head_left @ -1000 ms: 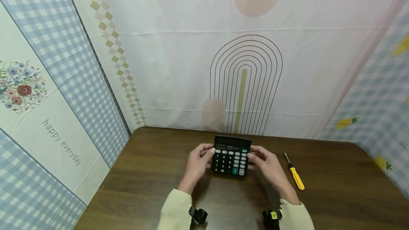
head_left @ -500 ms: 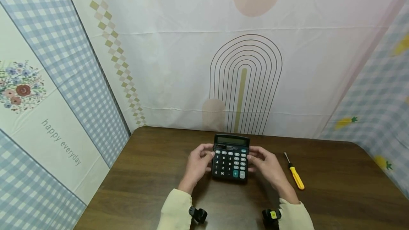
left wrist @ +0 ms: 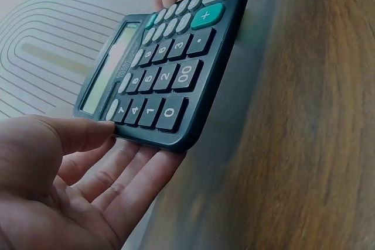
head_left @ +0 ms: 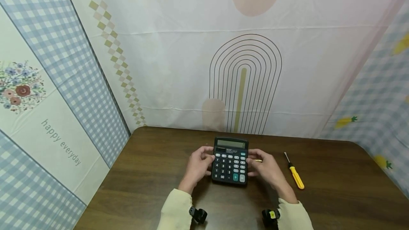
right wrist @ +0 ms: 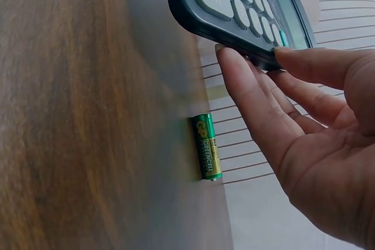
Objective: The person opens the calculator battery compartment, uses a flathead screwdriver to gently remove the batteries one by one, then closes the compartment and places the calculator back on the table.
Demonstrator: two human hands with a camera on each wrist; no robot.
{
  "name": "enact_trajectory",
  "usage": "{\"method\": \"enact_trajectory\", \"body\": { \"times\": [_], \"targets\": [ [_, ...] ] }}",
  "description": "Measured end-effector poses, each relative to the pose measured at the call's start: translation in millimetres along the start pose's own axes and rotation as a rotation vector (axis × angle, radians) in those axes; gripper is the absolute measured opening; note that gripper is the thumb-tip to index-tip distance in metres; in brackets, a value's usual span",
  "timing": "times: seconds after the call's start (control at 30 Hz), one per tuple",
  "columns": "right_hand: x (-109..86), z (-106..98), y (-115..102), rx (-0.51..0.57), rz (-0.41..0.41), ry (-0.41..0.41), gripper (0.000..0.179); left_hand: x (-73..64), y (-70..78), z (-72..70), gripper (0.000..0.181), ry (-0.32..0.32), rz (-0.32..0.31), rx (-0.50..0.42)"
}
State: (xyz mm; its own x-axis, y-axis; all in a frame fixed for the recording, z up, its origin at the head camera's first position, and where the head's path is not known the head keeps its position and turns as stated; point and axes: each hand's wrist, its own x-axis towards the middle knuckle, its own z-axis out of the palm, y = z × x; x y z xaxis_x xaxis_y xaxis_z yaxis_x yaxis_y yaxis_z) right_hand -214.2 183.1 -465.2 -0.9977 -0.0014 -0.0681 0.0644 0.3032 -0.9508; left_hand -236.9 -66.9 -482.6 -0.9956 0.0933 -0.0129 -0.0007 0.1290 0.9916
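Observation:
Both hands hold a black calculator (head_left: 229,168) by its sides, in the middle of the head view. My left hand (head_left: 197,166) pinches the left edge, thumb on top and fingers underneath, as the left wrist view shows. On the opposite edge my right hand (head_left: 266,166) does the same, its thumb (right wrist: 322,65) near the top keys. The calculator is tilted and raised off the table, its keys and display (head_left: 231,143) facing me. A faint mark shows at the right end of the display. The calculator's back is hidden.
A green GP battery (right wrist: 207,147) lies on the table beyond the right hand. A screwdriver (head_left: 295,173) with a yellow handle lies right of that hand. The brown table (head_left: 153,159) ends at a patterned cloth wall (head_left: 175,81).
The calculator has tipped to show more of its face and display, and its lower edge has come closer to me. A bit of the battery now shows by the right hand.

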Motion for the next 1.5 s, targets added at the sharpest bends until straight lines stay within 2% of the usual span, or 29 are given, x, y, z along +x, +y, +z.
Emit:
{"method": "enact_trajectory", "body": {
  "times": [0.2,0.57,0.97,1.33,1.5],
  "targets": [
    [-0.1,1,1,0.012,0.004,-0.017,0.038,-1.7,0.6,-0.5,0.031,-0.015,-0.014,0.02],
    [2.0,5,4,-0.048,0.055,-0.014,0.038,-2.6,0.6,-2.0,0.034,-0.049,-0.016,0.08],
    [2.8,10,6,-0.057,0.068,-0.02,0.039,-5.0,2.1,-3.3,0.035,-0.049,-0.052,0.139],
    [4.5,12,9,-0.108,0.073,-0.015,0.039,-5.6,1.3,-3.7,0.035,-0.043,-0.063,0.131],
    [4.0,14,10,-0.121,0.074,-0.019,0.039,-4.7,-0.9,-4.0,0.035,-0.033,-0.067,0.162]
  ]
}}
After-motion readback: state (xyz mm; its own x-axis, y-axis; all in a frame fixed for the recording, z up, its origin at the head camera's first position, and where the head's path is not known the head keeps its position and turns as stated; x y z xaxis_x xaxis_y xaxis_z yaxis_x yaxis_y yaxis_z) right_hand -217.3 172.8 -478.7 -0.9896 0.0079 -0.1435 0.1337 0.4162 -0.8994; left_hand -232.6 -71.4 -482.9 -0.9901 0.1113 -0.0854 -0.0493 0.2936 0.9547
